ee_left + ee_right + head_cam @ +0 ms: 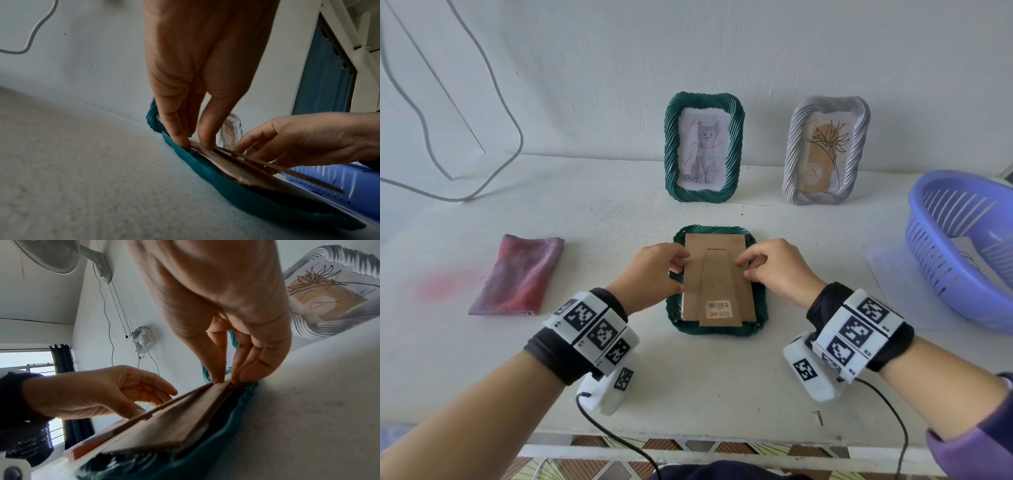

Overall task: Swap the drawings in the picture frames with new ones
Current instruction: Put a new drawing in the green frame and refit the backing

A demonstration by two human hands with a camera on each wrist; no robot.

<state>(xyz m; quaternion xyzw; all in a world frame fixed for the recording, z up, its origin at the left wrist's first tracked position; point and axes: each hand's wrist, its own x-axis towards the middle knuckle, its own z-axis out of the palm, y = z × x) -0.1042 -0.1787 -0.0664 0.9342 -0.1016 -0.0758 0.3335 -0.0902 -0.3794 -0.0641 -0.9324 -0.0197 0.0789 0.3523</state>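
A dark green picture frame lies face down mid-table, its brown cardboard backing with a folded stand and barcode sticker facing up. My left hand pinches the backing's left edge between thumb and finger. On the opposite edge, my right hand pinches the backing the same way. The wrist views show the backing raised a little out of the frame. The drawing under it is hidden. A second green frame holding a cat drawing stands at the wall, a pale grey frame with a plant drawing beside it.
A purple slotted basket with paper sheets inside sits at the right edge. A folded red cloth lies to the left. Grey cables hang on the wall at the left. The table's front edge runs just below my wrists.
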